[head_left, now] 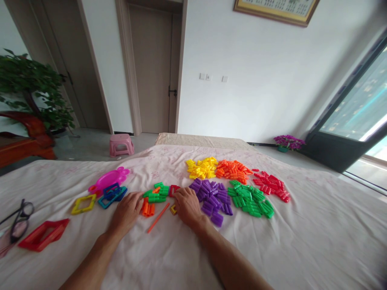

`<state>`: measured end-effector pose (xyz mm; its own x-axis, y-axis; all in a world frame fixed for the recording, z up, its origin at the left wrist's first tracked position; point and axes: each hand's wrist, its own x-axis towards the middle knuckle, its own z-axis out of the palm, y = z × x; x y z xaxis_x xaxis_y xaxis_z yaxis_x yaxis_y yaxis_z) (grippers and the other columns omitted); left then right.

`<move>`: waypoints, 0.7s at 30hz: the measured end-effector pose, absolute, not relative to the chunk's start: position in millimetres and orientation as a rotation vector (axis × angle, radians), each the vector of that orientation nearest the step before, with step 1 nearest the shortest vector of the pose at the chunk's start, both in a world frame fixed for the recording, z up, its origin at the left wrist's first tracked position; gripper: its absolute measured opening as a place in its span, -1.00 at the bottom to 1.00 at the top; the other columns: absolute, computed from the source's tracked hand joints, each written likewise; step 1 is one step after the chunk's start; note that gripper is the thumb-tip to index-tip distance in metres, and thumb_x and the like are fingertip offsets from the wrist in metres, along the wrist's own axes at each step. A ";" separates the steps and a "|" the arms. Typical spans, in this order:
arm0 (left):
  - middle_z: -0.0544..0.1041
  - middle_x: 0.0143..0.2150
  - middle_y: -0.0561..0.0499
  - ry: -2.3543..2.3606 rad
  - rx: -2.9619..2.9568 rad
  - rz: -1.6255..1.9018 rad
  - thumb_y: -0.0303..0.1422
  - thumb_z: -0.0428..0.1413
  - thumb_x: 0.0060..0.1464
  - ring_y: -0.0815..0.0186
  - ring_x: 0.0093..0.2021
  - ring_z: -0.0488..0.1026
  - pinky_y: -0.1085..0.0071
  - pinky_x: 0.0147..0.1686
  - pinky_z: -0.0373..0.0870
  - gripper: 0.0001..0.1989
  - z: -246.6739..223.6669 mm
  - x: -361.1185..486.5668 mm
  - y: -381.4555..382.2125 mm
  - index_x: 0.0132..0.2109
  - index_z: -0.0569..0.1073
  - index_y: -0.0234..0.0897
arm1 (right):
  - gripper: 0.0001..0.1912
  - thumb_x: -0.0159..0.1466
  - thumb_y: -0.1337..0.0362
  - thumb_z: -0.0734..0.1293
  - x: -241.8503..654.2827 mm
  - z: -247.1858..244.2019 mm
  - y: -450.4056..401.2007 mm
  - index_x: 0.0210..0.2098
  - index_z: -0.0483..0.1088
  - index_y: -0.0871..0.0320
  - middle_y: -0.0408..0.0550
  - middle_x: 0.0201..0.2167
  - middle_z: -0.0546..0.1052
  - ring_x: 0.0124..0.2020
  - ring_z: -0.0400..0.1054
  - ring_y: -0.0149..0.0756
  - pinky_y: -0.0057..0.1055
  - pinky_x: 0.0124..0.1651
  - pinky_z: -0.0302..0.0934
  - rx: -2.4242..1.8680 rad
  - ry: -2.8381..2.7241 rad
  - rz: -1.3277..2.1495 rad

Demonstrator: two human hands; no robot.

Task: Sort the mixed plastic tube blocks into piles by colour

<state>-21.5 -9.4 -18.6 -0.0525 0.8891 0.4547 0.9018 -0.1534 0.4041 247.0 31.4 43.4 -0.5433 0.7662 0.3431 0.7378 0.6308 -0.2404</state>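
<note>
My left hand point(129, 210) rests at the left side of a cluster of green tube pieces point(157, 197) and orange tube pieces point(148, 208). Its fingers are bent together at the cluster's edge, and what lies in them is hidden. Across the cluster, my right hand point(188, 206) is curled over a small red square frame point(173, 190), its fingertips on the frame's right side. A small yellow piece point(173, 209) shows beside the right thumb, partly covered. One thin orange stick point(158, 218) lies on the cloth between my hands.
Purple tubes point(211, 195) are heaped right of my right hand. Beyond lie yellow point(202, 167), orange point(232, 170), green point(250, 199) and red point(271, 185) heaps. At left are blue frames point(112, 194), a yellow frame point(84, 204), a pink tray point(109, 179), red frames point(45, 235) and glasses point(20, 219).
</note>
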 end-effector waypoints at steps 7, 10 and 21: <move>0.54 0.00 -0.11 -2.028 -2.144 -1.019 -0.29 -0.09 0.25 0.17 0.03 0.44 0.16 0.13 0.34 -0.65 -17.4 -21.1 -10.2 0.04 0.47 -0.25 | -0.82 0.37 0.22 0.23 244.0 40.0 26.9 -0.10 0.43 0.04 -0.02 -0.07 0.48 -0.05 0.27 -0.15 -0.24 0.02 0.10 -1.224 -2.456 0.035; 0.55 -0.01 -0.11 -2.024 -2.144 -1.027 -0.29 -0.09 0.25 0.18 0.03 0.45 0.16 0.13 0.34 -0.66 -16.9 -20.7 -10.2 0.04 0.47 -0.25 | -0.75 0.38 0.20 0.21 244.9 36.1 29.3 0.01 0.40 0.01 -0.03 -0.01 0.46 -0.01 0.25 -0.15 -0.23 0.05 0.10 -1.216 -2.444 0.045; 0.54 -0.01 -0.12 -2.030 -2.145 -1.011 -0.30 -0.11 0.25 0.17 0.03 0.45 0.16 0.12 0.34 -0.66 -12.5 -18.4 -12.1 0.04 0.46 -0.25 | -0.67 0.37 0.23 0.22 247.4 39.7 27.9 0.10 0.35 0.00 -0.03 0.07 0.44 0.04 0.24 -0.16 -0.22 0.11 0.09 -1.223 -2.452 0.070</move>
